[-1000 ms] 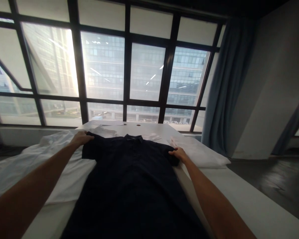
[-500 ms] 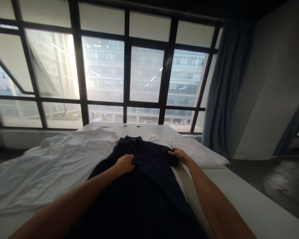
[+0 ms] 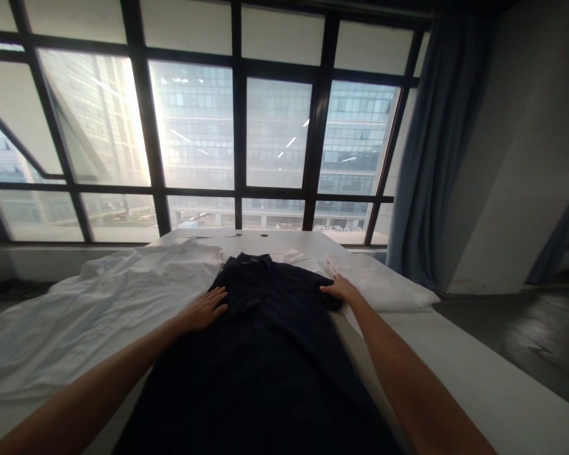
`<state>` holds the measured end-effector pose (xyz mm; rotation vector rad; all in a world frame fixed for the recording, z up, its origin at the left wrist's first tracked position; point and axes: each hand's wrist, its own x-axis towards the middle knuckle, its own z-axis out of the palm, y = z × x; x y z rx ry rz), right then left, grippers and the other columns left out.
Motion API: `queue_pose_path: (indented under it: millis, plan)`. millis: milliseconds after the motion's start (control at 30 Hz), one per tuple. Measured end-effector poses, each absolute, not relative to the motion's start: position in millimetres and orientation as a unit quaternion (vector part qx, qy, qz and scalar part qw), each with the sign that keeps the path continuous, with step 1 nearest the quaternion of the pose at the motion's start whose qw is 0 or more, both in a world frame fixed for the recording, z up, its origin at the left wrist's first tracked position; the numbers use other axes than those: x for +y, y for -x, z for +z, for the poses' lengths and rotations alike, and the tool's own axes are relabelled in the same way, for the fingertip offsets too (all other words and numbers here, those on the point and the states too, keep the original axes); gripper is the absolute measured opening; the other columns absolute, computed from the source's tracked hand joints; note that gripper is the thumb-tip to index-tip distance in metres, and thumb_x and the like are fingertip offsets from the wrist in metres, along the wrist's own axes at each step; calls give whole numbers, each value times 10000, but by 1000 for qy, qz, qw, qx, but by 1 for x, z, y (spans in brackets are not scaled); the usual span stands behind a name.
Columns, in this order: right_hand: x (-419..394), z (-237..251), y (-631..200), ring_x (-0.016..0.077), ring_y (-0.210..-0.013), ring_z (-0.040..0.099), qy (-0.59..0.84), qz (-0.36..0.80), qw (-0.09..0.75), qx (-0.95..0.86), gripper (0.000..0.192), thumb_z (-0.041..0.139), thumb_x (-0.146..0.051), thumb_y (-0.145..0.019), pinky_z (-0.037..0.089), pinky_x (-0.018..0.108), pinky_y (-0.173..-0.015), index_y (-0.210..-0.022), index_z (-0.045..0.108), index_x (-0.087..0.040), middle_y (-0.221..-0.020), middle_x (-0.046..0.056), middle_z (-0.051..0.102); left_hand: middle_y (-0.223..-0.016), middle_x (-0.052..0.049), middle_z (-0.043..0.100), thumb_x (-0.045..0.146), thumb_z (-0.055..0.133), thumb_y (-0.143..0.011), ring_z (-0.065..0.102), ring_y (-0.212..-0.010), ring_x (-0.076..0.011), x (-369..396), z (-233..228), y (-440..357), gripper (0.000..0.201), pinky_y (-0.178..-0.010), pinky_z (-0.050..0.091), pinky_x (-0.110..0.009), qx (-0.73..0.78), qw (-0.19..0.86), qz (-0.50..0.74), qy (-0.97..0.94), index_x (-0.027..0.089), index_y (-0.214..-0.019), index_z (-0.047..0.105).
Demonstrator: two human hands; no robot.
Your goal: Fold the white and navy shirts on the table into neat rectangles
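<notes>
A dark navy shirt (image 3: 275, 328) lies spread on the white table, its collar toward the window and its lower part reaching the bottom of the view. My left hand (image 3: 206, 309) rests flat on the shirt's left side, fingers stretched out near the sleeve. At the opposite sleeve, my right hand (image 3: 340, 289) pinches the cuff end between thumb and fingers. The left sleeve is partly hidden under my left hand and forearm.
White garments (image 3: 109, 303) lie rumpled on the left. At the right is a white folded cloth or plastic-wrapped stack (image 3: 384, 284). The white table (image 3: 469, 354) extends toward the windows (image 3: 275, 139). A blue curtain (image 3: 427, 164) hangs at the right.
My left hand has let go of the shirt front and moved left, its fingers now spread flat on the fabric. My right hand stays at the right sleeve.
</notes>
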<state>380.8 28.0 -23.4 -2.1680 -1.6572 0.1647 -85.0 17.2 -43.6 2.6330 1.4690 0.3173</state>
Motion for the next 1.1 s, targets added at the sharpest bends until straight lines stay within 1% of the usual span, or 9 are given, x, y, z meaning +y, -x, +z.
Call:
queue_pose_path:
  millis: [67, 133, 267, 400, 467, 600, 700, 900, 1100]
  plan:
    - [26, -16, -364, 378, -1234, 475, 790, -32, 176, -587, 697, 700, -427, -784, 399, 494, -994, -1372, 476, -128, -1355, 228, 483, -1591, -102, 224, 575, 290, -947, 181, -1477, -237, 16, -54, 88, 688, -1200, 163, -415, 489, 52, 87, -867, 157, -1487, 371]
    - [23, -10, -343, 353, -1279, 437, 732, -69, 183, -653, 609, 639, -428, -843, 340, 474, -1059, -1359, 504, -134, -1378, 202, 479, -1593, -96, 216, 582, 281, -954, 164, -1480, -242, 17, -56, 87, 671, -1197, 150, -431, 491, 53, 76, -866, 185, -1487, 376]
    - [16, -20, -301, 262, -1353, 381, 597, 35, 154, -786, 642, 481, -565, -925, 266, 355, -1132, -1417, 473, -152, -1458, 132, 443, -1588, -94, 240, 562, 287, -963, 174, -1479, -238, 18, -51, 82, 643, -1194, 147, -418, 496, 47, 69, -864, 199, -1485, 388]
    - [1, -42, -284, 269, -1465, 139, 609, 73, 49, -788, 766, 287, -691, -942, 107, 463, -1179, -1526, 309, -195, -1589, 89, 208, -1590, -91, 236, 543, 296, -964, 167, -1481, -243, 9, -50, 82, 629, -1189, 149, -423, 499, 46, 65, -863, 206, -1488, 384]
    - [-8, -46, -284, 264, -1472, 104, 612, 68, 34, -787, 772, 242, -700, -945, 82, 469, -1180, -1543, 263, -212, -1600, 76, 164, -1590, -101, 230, 552, 298, -957, 179, -1478, -261, 3, -49, 84, 640, -1181, 157, -457, 495, 50, 55, -866, 207, -1489, 381]
    - [-24, -42, -287, 274, -1471, 109, 600, 66, 24, -797, 793, 237, -707, -941, 92, 466, -1180, -1545, 259, -194, -1599, 88, 162, -1512, -109, 417, 597, 340, -922, 371, -1400, -274, 1, -31, 85, 636, -1149, 243, -441, 473, 57, 33, -878, 219, -1408, 499]
    - [-29, -39, -287, 266, -1468, 126, 601, 57, 27, -797, 778, 250, -698, -947, 102, 445, -1181, -1540, 276, -195, -1595, 87, 183, -1410, -105, 547, 527, 286, -952, 464, -1331, -248, 21, -11, 74, 580, -1129, 295, -383, 472, 26, 79, -878, 192, -1327, 574]
    - [-32, -38, -286, 270, -1457, 171, 598, 46, 51, -799, 772, 275, -692, -949, 136, 448, -1174, -1524, 320, -180, -1584, 99, 220, -1569, -173, 278, 447, 284, -960, 218, -1467, -269, 83, -14, 40, 639, -1183, 178, -405, 540, -2, 106, -835, 66, -1461, 394]
    - [-32, -39, -287, 272, -1454, 181, 600, 56, 66, -795, 753, 319, -688, -942, 138, 448, -1172, -1511, 350, -197, -1579, 96, 236, -1609, -134, 82, 572, 223, -946, 86, -1492, -273, 107, -49, 35, 778, -1181, 133, -507, 567, 53, 39, -821, 92, -1553, 142]
